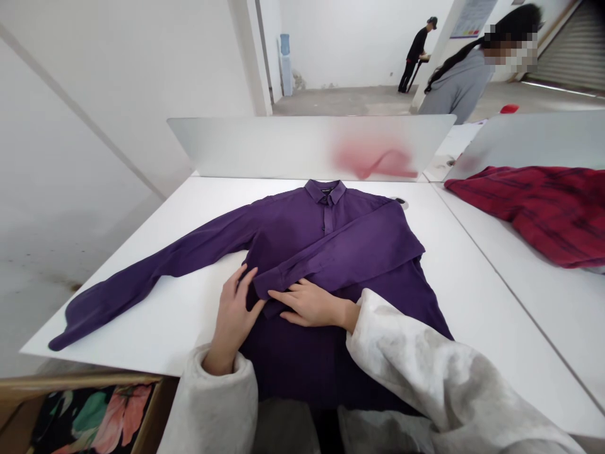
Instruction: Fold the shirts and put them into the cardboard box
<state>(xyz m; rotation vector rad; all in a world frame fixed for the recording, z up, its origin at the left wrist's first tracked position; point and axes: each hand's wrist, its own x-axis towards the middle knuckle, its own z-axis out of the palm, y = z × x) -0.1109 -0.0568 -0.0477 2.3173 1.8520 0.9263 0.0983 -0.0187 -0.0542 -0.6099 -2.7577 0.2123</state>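
A purple button-up shirt lies front up on the white table, collar away from me. Its right sleeve is folded across the chest, with the cuff near my hands. Its left sleeve stretches out flat toward the table's left corner. My left hand lies flat and open at the shirt's left edge, fingertips touching the folded cuff. My right hand rests flat on the cuff, fingers stretched out to the left. Both arms wear fuzzy white sleeves.
A red plaid garment lies on the neighbouring table at right. Frosted dividers stand along the far edge. A person in grey stands behind them; another person stands far back. A box with floral cloth sits at lower left.
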